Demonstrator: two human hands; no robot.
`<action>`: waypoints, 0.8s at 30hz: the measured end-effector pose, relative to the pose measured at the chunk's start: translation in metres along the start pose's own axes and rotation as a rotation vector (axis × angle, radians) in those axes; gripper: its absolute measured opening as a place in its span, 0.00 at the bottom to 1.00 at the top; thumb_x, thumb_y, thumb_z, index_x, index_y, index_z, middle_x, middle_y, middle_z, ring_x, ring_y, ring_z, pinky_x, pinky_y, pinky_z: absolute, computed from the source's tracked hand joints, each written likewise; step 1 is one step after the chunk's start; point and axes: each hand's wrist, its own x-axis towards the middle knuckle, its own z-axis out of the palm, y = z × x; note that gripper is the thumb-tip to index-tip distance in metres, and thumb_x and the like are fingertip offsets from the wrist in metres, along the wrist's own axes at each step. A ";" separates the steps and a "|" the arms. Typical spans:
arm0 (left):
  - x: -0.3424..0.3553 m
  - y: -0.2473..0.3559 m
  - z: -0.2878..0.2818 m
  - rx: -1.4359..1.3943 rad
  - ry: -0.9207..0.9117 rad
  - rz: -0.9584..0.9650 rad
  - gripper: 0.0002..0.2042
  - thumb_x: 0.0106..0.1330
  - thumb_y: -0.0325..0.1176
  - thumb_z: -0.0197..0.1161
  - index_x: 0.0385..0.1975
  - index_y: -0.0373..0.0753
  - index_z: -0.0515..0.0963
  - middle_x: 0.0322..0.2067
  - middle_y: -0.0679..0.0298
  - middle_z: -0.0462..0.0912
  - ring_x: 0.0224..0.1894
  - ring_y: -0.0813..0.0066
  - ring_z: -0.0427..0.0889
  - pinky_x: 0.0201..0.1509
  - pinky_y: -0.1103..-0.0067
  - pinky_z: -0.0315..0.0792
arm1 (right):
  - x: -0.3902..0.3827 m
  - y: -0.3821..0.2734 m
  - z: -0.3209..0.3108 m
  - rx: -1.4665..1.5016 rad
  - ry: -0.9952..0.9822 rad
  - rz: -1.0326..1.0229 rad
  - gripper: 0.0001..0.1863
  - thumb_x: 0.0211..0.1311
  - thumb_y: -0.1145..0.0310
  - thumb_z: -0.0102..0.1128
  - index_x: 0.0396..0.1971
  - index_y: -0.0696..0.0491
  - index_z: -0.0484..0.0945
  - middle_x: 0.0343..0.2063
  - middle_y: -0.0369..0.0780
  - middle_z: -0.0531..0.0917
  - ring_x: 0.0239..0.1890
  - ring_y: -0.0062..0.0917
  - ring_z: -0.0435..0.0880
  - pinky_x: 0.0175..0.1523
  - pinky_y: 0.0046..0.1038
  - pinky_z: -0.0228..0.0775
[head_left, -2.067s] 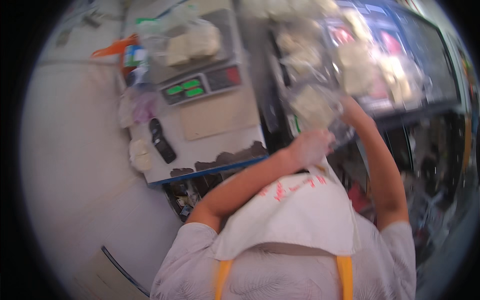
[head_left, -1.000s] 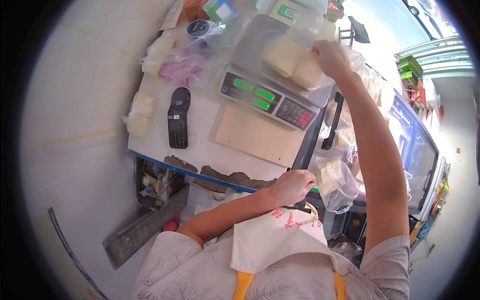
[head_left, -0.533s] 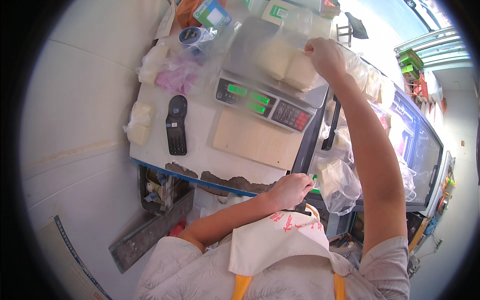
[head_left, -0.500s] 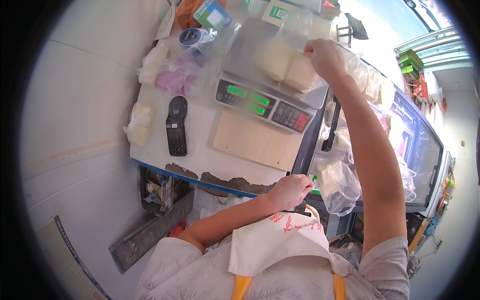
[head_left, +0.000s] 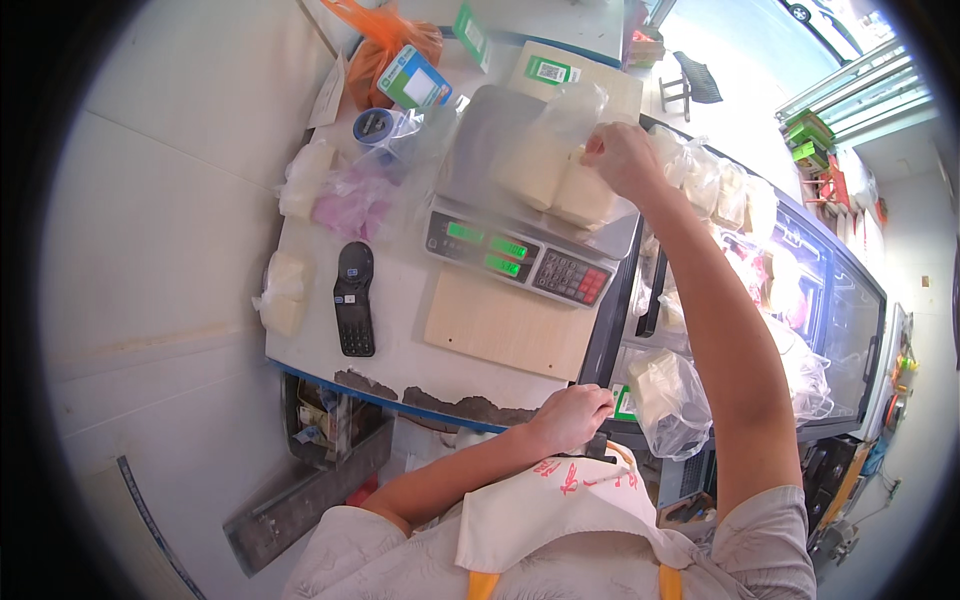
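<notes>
My right hand reaches out over the digital scale, fingers closed on the top of a plastic bag. Inside that bag is a pale cream block, resting on the scale's metal pan. Another bagged pale block sits against its left side, its clear plastic standing up above it. What the fingertips pinch is partly hidden. Close to my apron, my left hand is curled shut beyond the table's near edge; its fingers hide whatever may be in it.
A black handheld payment terminal lies left of a wooden board. Bagged pale blocks line the table's left side. At right, a bagged block and several more bags rest on a glass-topped case. An orange bag stands at the far left.
The whole view has shifted, so the table and scale appear lower. Relative to the scale, my right hand and the blocks stay about where they were. My left hand remains curled near the apron.
</notes>
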 end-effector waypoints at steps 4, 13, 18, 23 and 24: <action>0.000 -0.002 0.000 0.004 0.014 0.005 0.08 0.74 0.34 0.65 0.41 0.37 0.86 0.39 0.55 0.89 0.44 0.52 0.88 0.50 0.62 0.80 | 0.005 0.010 0.003 0.031 -0.029 -0.019 0.13 0.56 0.65 0.78 0.39 0.54 0.90 0.42 0.49 0.91 0.50 0.45 0.89 0.57 0.41 0.80; 0.001 -0.007 0.001 -0.004 0.042 0.009 0.07 0.73 0.33 0.65 0.40 0.37 0.86 0.39 0.54 0.89 0.43 0.51 0.88 0.49 0.61 0.81 | 0.029 0.059 0.020 0.292 -0.139 0.010 0.26 0.53 0.61 0.82 0.52 0.52 0.87 0.50 0.48 0.89 0.53 0.43 0.88 0.59 0.38 0.81; 0.000 -0.007 0.001 0.001 0.046 0.005 0.07 0.73 0.33 0.66 0.39 0.37 0.86 0.38 0.54 0.89 0.43 0.51 0.88 0.49 0.61 0.81 | 0.027 0.056 0.027 0.163 -0.111 -0.076 0.21 0.58 0.60 0.78 0.49 0.55 0.87 0.53 0.49 0.87 0.60 0.46 0.82 0.69 0.41 0.73; -0.003 -0.009 0.000 -0.006 0.072 -0.013 0.07 0.73 0.33 0.66 0.39 0.36 0.86 0.37 0.54 0.89 0.43 0.50 0.88 0.48 0.60 0.81 | -0.004 0.016 0.009 -0.053 0.055 -0.249 0.13 0.69 0.63 0.69 0.47 0.55 0.89 0.56 0.51 0.83 0.59 0.50 0.79 0.72 0.44 0.67; -0.003 -0.009 0.000 -0.021 0.078 -0.013 0.07 0.73 0.33 0.66 0.39 0.36 0.86 0.37 0.53 0.88 0.43 0.50 0.88 0.48 0.60 0.80 | -0.009 0.015 0.003 -0.018 0.077 -0.285 0.14 0.70 0.65 0.67 0.49 0.56 0.89 0.57 0.52 0.82 0.61 0.53 0.78 0.71 0.47 0.67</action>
